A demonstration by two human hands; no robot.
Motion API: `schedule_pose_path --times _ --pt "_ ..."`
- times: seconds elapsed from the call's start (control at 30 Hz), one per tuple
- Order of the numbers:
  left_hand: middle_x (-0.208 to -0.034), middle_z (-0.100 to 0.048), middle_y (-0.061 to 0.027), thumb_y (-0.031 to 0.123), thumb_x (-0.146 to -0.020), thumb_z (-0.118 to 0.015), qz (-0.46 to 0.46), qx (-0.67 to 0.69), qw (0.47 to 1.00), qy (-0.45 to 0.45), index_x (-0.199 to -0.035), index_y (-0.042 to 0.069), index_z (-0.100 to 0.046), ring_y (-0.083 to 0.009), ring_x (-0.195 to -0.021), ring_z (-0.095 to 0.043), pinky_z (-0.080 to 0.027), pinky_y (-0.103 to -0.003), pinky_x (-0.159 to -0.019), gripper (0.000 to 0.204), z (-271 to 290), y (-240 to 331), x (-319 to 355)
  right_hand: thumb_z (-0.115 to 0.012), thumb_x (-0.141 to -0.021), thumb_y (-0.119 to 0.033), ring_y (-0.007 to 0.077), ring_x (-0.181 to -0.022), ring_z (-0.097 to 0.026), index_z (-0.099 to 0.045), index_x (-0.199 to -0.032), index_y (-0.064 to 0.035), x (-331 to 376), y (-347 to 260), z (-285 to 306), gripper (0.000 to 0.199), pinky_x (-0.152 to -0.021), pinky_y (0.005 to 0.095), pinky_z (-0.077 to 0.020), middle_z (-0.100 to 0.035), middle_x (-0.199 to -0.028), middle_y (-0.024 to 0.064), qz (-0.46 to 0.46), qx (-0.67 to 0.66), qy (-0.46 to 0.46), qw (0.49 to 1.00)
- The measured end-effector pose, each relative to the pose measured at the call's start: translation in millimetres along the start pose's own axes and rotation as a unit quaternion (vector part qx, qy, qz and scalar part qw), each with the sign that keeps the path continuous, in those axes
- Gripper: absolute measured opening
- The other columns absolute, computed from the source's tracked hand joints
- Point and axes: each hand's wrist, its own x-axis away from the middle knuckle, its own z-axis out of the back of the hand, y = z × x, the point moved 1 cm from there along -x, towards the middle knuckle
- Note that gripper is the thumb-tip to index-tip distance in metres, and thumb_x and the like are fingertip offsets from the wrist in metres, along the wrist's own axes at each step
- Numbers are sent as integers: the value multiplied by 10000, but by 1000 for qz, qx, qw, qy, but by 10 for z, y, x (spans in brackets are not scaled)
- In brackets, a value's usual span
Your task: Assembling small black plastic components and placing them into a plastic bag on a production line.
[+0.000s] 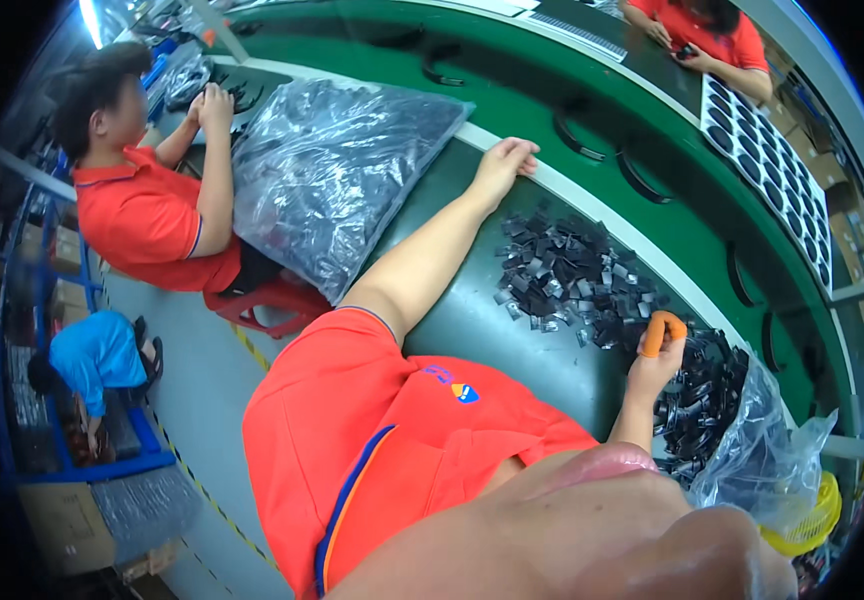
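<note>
Right hand (pixel 657 362), orange cot on one finger, rests clenched at the near-right edge of the small black parts (pixel 572 275); left hand (pixel 504 165), released, lies flat farther left on the counter (pixel 472 310).

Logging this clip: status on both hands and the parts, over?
Left hand flat, open on table edge. Right hand, orange finger cot, at the pile of small dark parts. Clear bag of parts alongside.

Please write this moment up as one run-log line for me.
left hand: flat on belt edge, empty | right hand: orange finger cot, at bag of black parts | small dark parts pile: between hands
</note>
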Motion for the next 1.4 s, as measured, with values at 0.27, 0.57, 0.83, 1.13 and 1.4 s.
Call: schedule_pose_path --times 0.27,0.57,0.83,1.13,1.4 --pt "-789 -576 -16 213 -916 -474 18 -19 1000 -11 -954 40 -572 -88 -717 -529 -423 -213 -693 202 50 34 43 -524 -862 -50 89 -582 -501 -487 -998 -32 479 -29 -369 143 -518 194 -403 -519 -717 27 -35 -145 -97 984" --pt "-791 -574 -14 213 -916 -479 20 1 1000 -24 -965 36 -573 -85 -725 -523 -418 -213 -704 206 23 53 -10 -527 -885 -106 84 -552 -474 -495 -920 -46 499 56 -487 77 -508 202 -364 -523 -692 29 -199 -179 -210 940" --pt "-810 -572 -10 220 -917 -487 31 -10 999 -18 -971 40 -574 -83 -747 -524 -418 -214 -714 207 27 37 34 -559 -871 -102 100 -598 -527 -515 -948 -39 459 34 -484 109 -555 215 -406 -560 -680 36 -235 -137 -280 921" --pt "-810 -569 -5 220 -920 -487 25 -20 999 -25 -973 42 -574 -79 -749 -521 -413 -212 -712 206 30 59 45 -536 -894 -143 100 -597 -517 -523 -959 -25 492 45 -512 136 -572 216 -406 -562 -688 39 -223 -120 -296 921" --pt "-797 -566 -5 211 -920 -484 24 -23 999 -32 -967 40 -574 -81 -750 -518 -412 -213 -712 199 13 66 48 -562 -876 -112 101 -639 -538 -519 -976 -19 502 76 -477 143 -585 216 -423 -567 -759 41 -232 -126 -310 913"
